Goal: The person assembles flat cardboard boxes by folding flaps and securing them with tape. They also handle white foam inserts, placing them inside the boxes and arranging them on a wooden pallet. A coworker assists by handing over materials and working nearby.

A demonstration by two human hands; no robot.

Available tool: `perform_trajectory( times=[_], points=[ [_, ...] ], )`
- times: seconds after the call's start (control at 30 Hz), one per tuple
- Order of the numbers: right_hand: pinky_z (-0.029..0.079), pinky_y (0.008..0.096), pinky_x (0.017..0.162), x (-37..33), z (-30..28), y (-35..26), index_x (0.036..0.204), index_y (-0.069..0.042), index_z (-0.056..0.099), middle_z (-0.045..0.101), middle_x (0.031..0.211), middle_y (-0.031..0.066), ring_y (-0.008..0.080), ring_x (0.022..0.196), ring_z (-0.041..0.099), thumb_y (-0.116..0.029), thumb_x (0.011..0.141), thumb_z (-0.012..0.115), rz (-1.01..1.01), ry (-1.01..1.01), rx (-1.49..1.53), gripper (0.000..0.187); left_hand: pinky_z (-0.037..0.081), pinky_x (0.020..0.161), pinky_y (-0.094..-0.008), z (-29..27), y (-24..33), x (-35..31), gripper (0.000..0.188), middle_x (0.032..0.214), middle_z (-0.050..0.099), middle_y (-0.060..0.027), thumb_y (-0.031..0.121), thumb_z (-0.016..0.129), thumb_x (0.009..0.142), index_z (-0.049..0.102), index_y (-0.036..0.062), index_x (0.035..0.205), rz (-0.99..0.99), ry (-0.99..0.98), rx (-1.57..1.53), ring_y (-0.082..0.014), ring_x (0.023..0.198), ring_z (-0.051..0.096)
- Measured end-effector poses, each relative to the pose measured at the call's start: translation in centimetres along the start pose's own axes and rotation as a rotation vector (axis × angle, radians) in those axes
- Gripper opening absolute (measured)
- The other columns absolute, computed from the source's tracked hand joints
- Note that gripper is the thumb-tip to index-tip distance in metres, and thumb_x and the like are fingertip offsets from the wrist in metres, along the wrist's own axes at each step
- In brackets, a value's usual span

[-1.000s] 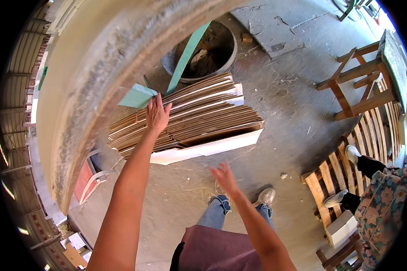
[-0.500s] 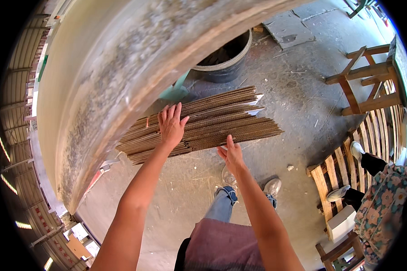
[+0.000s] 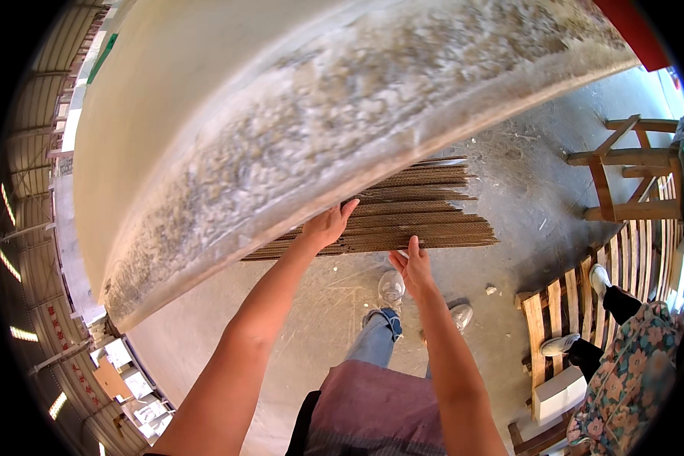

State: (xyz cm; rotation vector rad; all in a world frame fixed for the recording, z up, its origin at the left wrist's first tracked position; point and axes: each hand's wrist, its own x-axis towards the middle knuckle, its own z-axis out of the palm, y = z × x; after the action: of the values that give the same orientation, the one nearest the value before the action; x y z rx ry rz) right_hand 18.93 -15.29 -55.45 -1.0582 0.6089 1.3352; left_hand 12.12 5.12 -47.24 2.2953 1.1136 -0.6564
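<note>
A stack of brown corrugated cardboard sheets [image 3: 425, 205], edges facing up, lies low in front of me, its left and far parts hidden under the overhanging rim of a large pale surface [image 3: 342, 114]. My left hand [image 3: 328, 226] rests on the stack's near left part, fingers stretched out flat, right beside that rim. At the near edge of the stack, my right hand [image 3: 413, 267] grips the cardboard, its thumb up along the edge and the other fingers bent against the side.
Wooden pallets [image 3: 577, 296] lie on the right, where another person in a floral garment [image 3: 623, 380] stands. A wooden stand [image 3: 604, 175] is beyond them. A white box [image 3: 558, 395] sits near the pallets. Something red [image 3: 637, 34] shows at the upper right.
The view has shifted, so the pale rim now covers more of the stack and hides the dark bucket. My left hand has slid nearer to the right hand, which stays at the near edge.
</note>
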Motion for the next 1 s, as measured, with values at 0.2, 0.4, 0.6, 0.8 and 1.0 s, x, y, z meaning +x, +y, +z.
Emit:
perform_trajectory(
  times=[0.2,0.4,0.6,0.8,1.0],
  points=[
    [0.046,0.0332,0.087,-0.4,-0.4,0.3,0.124,-0.004,0.032,0.040,0.126,0.0102,0.0243,0.102,0.052,-0.038,0.092,0.043,-0.013,-0.043,-0.005,0.048,0.002,0.103,-0.0582,-0.1,-0.3,-0.6,0.073,0.147,0.002,-0.0118,0.054,0.029,0.089,0.002,0.0096,0.141,0.040,0.017,-0.031,-0.0335,0.135,-0.001],
    [0.046,0.0331,0.088,-0.1,-0.9,0.6,0.124,-0.003,0.034,0.041,0.125,0.0099,0.0243,0.103,0.052,-0.038,0.092,0.044,-0.019,-0.010,0.013,0.049,0.003,0.104,-0.0576,0.8,-0.9,-0.2,0.075,0.147,0.003,-0.0101,0.056,0.031,0.088,0.004,0.0117,0.141,0.065,0.067,0.004,-0.0312,0.135,0.001],
    [0.046,0.0336,0.088,-1.3,-0.7,0.3,0.122,-0.002,0.036,0.045,0.122,0.0090,0.0250,0.104,0.053,-0.038,0.092,0.043,-0.012,-0.001,-0.040,0.048,0.003,0.105,-0.0560,1.9,-0.8,-0.1,0.080,0.147,0.005,-0.0086,0.059,0.037,0.084,0.005,0.0130,0.141,-0.061,0.028,0.041,-0.0297,0.135,0.001],
    [0.046,0.0348,0.088,-1.5,0.0,-0.3,0.127,0.000,0.031,0.042,0.127,0.0096,0.0268,0.105,0.053,-0.037,0.092,0.043,-0.011,0.040,-0.033,0.052,0.005,0.105,-0.0553,0.8,0.2,0.4,0.082,0.147,0.006,-0.0080,0.061,0.040,0.083,0.007,0.0132,0.141,-0.091,0.007,0.086,-0.0280,0.135,0.002],
    [0.046,0.0343,0.088,-1.9,-0.3,-0.5,0.127,0.003,0.033,0.042,0.128,0.0105,0.0259,0.106,0.053,-0.036,0.092,0.043,0.012,0.020,-0.088,0.054,0.005,0.105,-0.0556,3.1,-2.2,0.2,0.081,0.146,0.007,-0.0081,0.064,0.034,0.083,0.007,0.0142,0.141,0.007,0.212,0.194,-0.0285,0.135,0.003]
  ],
)
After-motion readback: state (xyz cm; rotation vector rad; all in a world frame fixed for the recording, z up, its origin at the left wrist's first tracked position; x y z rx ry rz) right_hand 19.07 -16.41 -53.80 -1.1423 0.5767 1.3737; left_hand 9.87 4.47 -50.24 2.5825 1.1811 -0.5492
